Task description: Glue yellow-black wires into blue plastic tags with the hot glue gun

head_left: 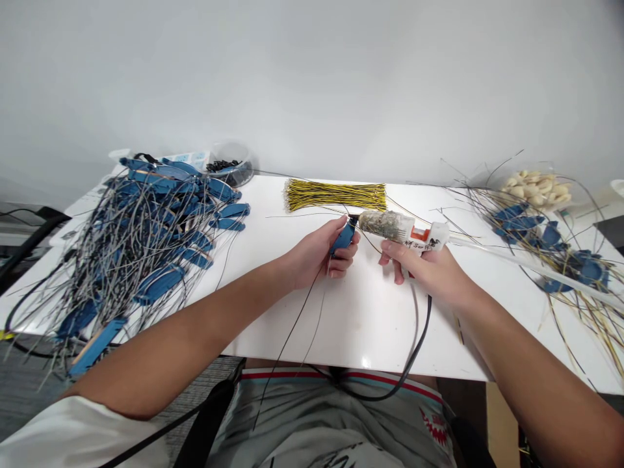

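Over the middle of the white table, my left hand (325, 252) is closed around a blue plastic part (344, 238), holding it tilted with thin dark wires trailing down from it. My right hand (420, 265) grips a white hot glue gun (429, 235) with an orange-red piece on its body. The gun's crusted, glue-stained front (383, 225) points left. Its tip is at the upper end of the blue part; whether they touch I cannot tell. A clear glue stick (507, 255) sticks out of the gun's back to the right. Below my right hand hangs the gun's black cord (423, 341).
A large heap of blue parts with grey wires (141, 240) covers the table's left side. Behind it stands a clear tub (238, 170) with small black pieces. Yellow-and-black wires (336, 195) lie bundled at the back. At right are more wired blue parts (519, 222) and cream-coloured pieces (536, 188).
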